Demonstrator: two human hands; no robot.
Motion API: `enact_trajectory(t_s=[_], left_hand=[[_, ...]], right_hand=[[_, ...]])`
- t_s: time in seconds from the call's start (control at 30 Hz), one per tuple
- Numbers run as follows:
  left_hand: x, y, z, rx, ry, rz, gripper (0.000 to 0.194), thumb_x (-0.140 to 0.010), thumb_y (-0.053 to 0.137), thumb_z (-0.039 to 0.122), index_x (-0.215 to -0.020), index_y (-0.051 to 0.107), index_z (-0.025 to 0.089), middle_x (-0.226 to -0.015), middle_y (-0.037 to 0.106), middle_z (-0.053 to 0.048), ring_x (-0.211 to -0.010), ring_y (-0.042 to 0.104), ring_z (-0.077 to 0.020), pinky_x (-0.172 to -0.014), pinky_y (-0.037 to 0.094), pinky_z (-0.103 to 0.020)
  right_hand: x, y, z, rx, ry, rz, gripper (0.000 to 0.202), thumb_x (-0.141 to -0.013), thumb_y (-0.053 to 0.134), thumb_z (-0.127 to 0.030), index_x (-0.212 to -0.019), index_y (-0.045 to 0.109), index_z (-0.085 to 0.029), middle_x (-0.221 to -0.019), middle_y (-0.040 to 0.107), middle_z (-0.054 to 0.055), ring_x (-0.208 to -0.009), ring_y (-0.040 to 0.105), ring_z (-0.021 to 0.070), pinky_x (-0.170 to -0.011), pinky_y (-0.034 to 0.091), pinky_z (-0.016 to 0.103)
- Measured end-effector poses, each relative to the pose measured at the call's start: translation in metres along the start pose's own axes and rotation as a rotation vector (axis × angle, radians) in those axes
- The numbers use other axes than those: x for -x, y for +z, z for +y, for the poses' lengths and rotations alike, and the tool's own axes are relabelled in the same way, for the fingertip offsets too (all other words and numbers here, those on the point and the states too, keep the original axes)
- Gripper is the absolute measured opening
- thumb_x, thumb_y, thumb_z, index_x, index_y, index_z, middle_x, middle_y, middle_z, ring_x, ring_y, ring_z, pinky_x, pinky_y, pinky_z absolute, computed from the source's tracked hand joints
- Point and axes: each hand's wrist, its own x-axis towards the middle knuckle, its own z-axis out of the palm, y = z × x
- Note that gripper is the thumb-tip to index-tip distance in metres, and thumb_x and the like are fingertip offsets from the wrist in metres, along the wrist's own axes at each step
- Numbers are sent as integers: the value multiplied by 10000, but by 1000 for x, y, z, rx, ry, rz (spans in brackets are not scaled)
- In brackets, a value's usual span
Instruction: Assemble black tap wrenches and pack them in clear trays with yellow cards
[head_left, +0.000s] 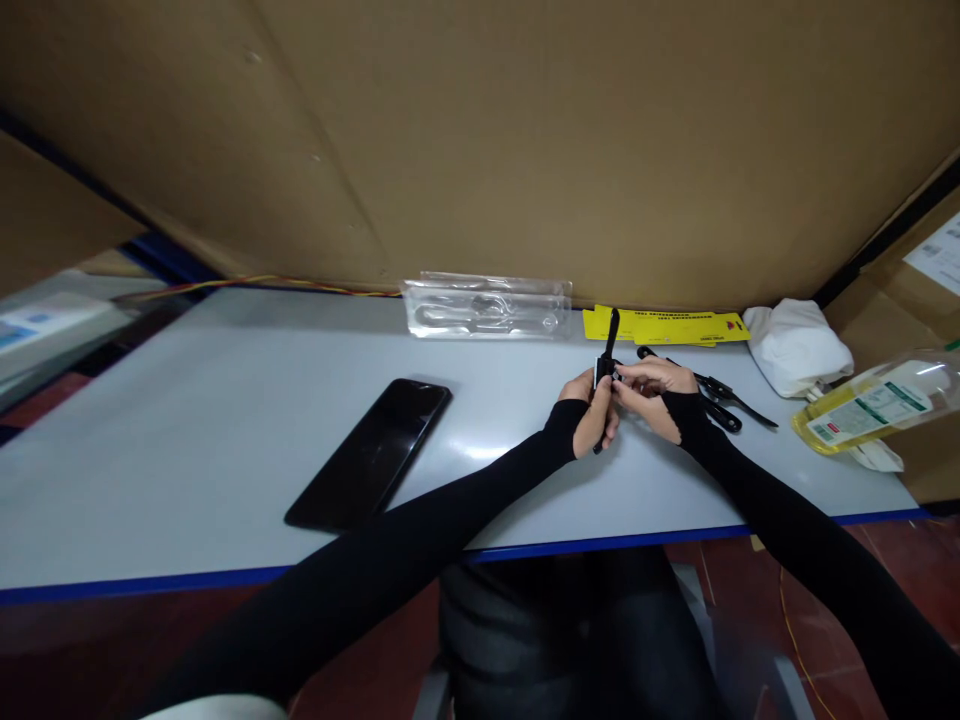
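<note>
A black spokeshave (613, 335) is held upright above the table, one handle pointing up and the other showing below my fingers. My left hand (594, 418) is closed around its middle, thumb on the near side. Fingertips of my right hand (658, 388) pinch at the middle of the same tool, by its small metal parts; exactly which part they grip is too small to tell. Just right of my hands, more black spokeshaves (721, 412) lie on the table, partly hidden by my right hand and wrist.
Behind my hands lie yellow printed cards (690, 328) and clear plastic blister shells (487, 308). A black phone-like device (371, 450) rests on the left of the table (187, 430). To the right are a white cloth bundle (796, 348) and a tilted bottle of yellow liquid (877, 405).
</note>
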Motion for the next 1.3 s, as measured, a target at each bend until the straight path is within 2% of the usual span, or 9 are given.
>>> enact_trajectory(t_s=[0.33,0.53,0.67,0.77,0.87,0.93,1.03,1.17,1.3], left_hand=[[-2,-1,14,171,-65,-126,413,-889,617,583,-945,508,189,-452,545,69,-245,370,-90,-279,265,-205],[-3,0,18,214,-99,-110,308,-808,640,374,-1006,488,195,-478,571,86,-250,345,-79,-283,267,-202],[1,1,14,175,-50,-105,325,-862,635,386,-1076,488,190,-459,519,116,-254,315,-71,-289,244,-194],[0,1,10,176,-19,-79,318,-890,619,418,-1068,496,185,-560,606,68,-272,343,-65,-286,242,-207],[-1,0,9,146,-7,-75,304,-918,603,415,-1086,503,182,-533,576,82,-275,350,-66,-302,252,-203],[0,-1,9,119,-11,-91,293,-941,582,415,-1099,509,179,-454,494,112,-264,326,-71,-308,236,-197],[0,-1,10,140,-9,-90,309,-937,587,420,-1108,509,174,-521,568,78,-278,345,-68,-301,229,-199],[0,1,9,153,-12,-94,267,-935,591,399,-1067,509,183,-497,540,92,-269,339,-63,-307,238,-196],[-1,2,7,200,-32,-57,204,-930,566,368,-1001,493,191,-586,619,54,-272,337,-51,-297,240,-198]], right_hand=[[-4,-8,13,-57,-41,-26,123,-848,704,-273,-901,797,-214,-875,642,20,-563,527,79,-534,443,245],[-4,-8,-1,-89,70,-8,348,-769,847,-399,-1055,763,-220,-925,622,30,-602,583,99,-492,432,229],[-5,-9,-4,-96,78,-87,131,-794,793,-332,-821,766,-206,-961,642,54,-657,585,109,-504,452,223],[-6,-13,-2,-91,76,-41,111,-794,766,-289,-880,767,-219,-966,657,48,-700,568,121,-523,467,224],[-6,-16,-2,-113,41,-21,326,-749,835,-326,-1057,771,-240,-1033,652,60,-777,581,148,-530,480,231],[-6,-18,-3,-87,4,-84,239,-775,822,-342,-987,794,-235,-1064,641,72,-773,580,145,-552,497,245],[-7,-20,-3,-33,-18,-102,131,-855,742,-326,-790,782,-219,-1041,637,71,-703,552,115,-602,517,268],[-8,-19,2,-67,-33,-69,205,-769,825,-310,-960,777,-251,-1095,607,70,-822,592,156,-578,506,254],[-8,-18,7,19,-123,-21,86,-866,693,-223,-782,707,-214,-976,601,54,-777,581,138,-635,503,274]])
